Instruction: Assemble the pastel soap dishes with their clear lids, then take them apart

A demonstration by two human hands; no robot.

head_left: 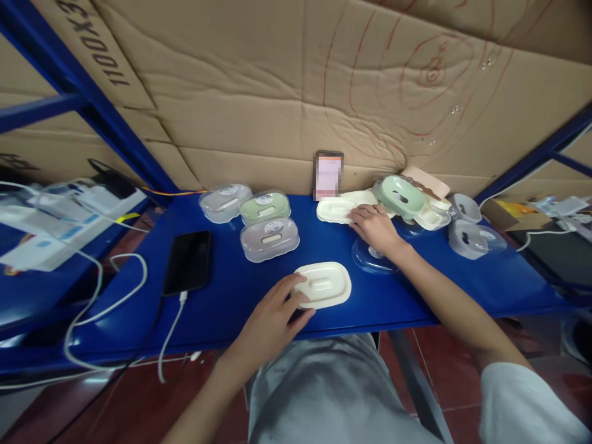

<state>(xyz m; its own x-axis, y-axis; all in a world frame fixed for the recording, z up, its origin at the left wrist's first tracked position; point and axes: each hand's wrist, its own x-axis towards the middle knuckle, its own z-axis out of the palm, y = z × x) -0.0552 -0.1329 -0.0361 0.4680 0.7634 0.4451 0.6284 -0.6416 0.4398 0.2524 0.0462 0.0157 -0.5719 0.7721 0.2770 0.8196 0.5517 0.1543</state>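
Note:
My left hand [282, 305] grips the left end of a cream oval tray [330, 285] near the table's front edge; its fingers reach over the rim and its thumb lies by the lower side. Farther back, my right hand [377, 229] has its fingers bent together on the right part of some cream trays [335, 209], whose number I cannot tell. Below that hand lies a clear plastic lid [372, 258], partly covered by the wrist. Just beyond it, a green oval dish with a slot [401, 196] rests on a pile of parts.
Several lidded oval boxes [269, 239] stand at the left back, and grey ones [468, 239] at the right. A phone [187, 262] with a white cable lies left. Another phone [328, 176] leans against the cardboard wall [240, 86]. Blue shelf posts flank the table.

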